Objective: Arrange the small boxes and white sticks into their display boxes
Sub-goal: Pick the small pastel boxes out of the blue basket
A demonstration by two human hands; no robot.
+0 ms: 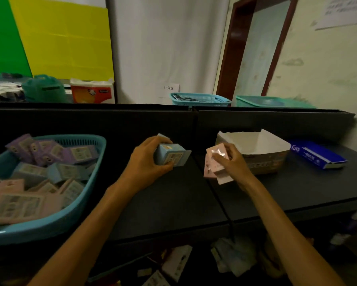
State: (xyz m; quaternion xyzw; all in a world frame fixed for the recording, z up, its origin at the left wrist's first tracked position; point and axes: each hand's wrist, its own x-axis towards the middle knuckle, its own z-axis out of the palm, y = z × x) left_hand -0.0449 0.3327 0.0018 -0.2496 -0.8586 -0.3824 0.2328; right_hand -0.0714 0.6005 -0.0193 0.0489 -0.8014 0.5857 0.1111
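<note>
My left hand point(144, 162) grips a few light blue small boxes point(171, 155) over the middle of the dark table point(173, 203). My right hand point(231, 164) holds a small bunch of pink boxes point(212, 162) just left of the open white-lined display box point(256, 151). Inside, the display box looks empty. A blue plastic basket point(84, 195) at the left holds several purple, blue and pink small boxes point(39, 172). No white sticks are visible.
A blue tissue pack point(318, 154) lies right of the display box. Dark upright panels point(111, 120) run behind the table. Beyond them stand two teal baskets point(200, 99), a green bag point(44, 88) and an orange-white pack point(92, 90). Clutter lies under the table's front edge.
</note>
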